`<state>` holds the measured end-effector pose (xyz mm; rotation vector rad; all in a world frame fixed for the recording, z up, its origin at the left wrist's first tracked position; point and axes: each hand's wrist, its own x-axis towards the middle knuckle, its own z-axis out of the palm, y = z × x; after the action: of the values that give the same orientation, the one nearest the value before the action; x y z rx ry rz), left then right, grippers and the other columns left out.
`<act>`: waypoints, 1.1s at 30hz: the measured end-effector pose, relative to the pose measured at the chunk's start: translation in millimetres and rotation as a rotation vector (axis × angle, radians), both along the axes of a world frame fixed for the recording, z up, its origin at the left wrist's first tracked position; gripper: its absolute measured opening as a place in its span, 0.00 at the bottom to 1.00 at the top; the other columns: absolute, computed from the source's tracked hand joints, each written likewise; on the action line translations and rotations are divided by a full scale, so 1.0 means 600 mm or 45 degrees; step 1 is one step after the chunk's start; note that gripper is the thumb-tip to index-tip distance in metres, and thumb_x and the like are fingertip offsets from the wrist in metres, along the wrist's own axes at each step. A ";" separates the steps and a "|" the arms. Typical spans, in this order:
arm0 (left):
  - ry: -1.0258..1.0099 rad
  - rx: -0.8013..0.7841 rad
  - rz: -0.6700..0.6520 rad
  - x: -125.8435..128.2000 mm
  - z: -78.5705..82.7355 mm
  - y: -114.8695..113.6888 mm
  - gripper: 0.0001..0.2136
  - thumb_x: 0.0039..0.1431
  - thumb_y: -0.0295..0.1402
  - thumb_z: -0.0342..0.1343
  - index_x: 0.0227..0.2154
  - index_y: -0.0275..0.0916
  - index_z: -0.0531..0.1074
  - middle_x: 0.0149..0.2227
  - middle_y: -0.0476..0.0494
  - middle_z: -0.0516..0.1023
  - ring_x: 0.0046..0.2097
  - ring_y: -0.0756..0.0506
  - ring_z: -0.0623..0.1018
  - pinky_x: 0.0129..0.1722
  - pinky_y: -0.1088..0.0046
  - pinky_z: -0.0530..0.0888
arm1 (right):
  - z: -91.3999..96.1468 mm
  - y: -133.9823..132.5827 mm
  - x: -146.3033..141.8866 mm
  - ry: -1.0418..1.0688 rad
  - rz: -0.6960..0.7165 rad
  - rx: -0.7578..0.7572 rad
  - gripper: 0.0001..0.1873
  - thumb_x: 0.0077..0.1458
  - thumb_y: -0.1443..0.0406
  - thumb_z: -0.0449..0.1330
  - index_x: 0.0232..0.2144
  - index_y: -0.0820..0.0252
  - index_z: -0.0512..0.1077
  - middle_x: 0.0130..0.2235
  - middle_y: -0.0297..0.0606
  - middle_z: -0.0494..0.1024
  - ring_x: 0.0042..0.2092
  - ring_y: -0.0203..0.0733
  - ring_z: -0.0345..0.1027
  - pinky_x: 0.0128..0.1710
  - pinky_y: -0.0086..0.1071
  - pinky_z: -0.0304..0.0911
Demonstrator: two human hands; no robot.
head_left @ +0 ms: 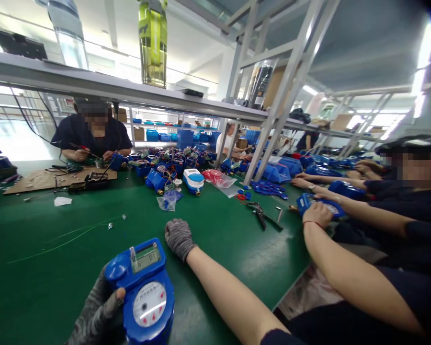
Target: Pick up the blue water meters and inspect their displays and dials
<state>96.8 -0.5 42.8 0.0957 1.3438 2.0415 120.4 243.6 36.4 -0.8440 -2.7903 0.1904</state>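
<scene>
Blue meter (143, 282), gripped by left hand (97, 309), aims its long axis away, display (146, 259) foremost; right hand (180, 239) fisted.

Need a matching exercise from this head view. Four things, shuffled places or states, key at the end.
Things
1. Nearest blue meter
2. Right hand
3. Yellow-green bottle
4. Pliers-like tool

Places or states
A. Upright on the raised shelf
B. Lying on the green tabletop
C. Held in the left hand
D. Grey-gloved, fingers curled

Pairs: 1-C, 2-D, 3-A, 4-B
</scene>
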 end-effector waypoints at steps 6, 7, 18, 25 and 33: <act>0.025 -0.058 -0.029 0.015 0.036 0.003 0.44 0.30 0.39 0.77 0.55 0.49 0.64 0.47 0.43 0.78 0.53 0.27 0.73 0.50 0.47 0.75 | -0.007 -0.010 0.026 -0.016 0.056 0.063 0.14 0.60 0.64 0.49 0.40 0.60 0.73 0.45 0.44 0.74 0.48 0.49 0.65 0.49 0.42 0.58; 0.055 -0.064 -0.042 0.014 0.040 0.004 0.45 0.30 0.39 0.77 0.55 0.48 0.64 0.47 0.42 0.78 0.52 0.26 0.73 0.49 0.47 0.76 | -0.008 -0.010 0.028 -0.009 0.063 0.073 0.14 0.60 0.64 0.48 0.40 0.60 0.73 0.44 0.44 0.74 0.48 0.49 0.66 0.48 0.42 0.58; 0.172 -0.016 -0.219 0.013 0.050 -0.005 0.43 0.41 0.40 0.73 0.60 0.42 0.58 0.54 0.35 0.73 0.55 0.30 0.72 0.50 0.56 0.76 | -0.024 0.007 0.027 0.099 0.108 -0.084 0.10 0.55 0.63 0.54 0.33 0.57 0.75 0.37 0.39 0.77 0.40 0.43 0.69 0.41 0.34 0.60; 0.088 0.053 -0.338 -0.001 0.066 -0.018 0.44 0.48 0.35 0.69 0.65 0.48 0.51 0.55 0.36 0.72 0.54 0.30 0.73 0.53 0.53 0.73 | -0.032 0.019 0.016 0.125 0.083 -0.193 0.08 0.53 0.64 0.56 0.31 0.58 0.76 0.35 0.39 0.79 0.38 0.43 0.71 0.38 0.33 0.61; -0.129 -0.064 0.097 -0.039 0.051 -0.020 0.25 0.48 0.29 0.63 0.52 0.41 0.70 0.43 0.42 0.79 0.47 0.36 0.78 0.42 0.62 0.79 | 0.033 -0.010 0.053 0.507 0.366 -0.640 0.07 0.55 0.66 0.57 0.35 0.63 0.74 0.36 0.37 0.78 0.37 0.35 0.71 0.39 0.26 0.63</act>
<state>73.6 -12.7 73.5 -0.0811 1.3530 2.0452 152.3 237.8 56.2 -0.4181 -2.4886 1.0181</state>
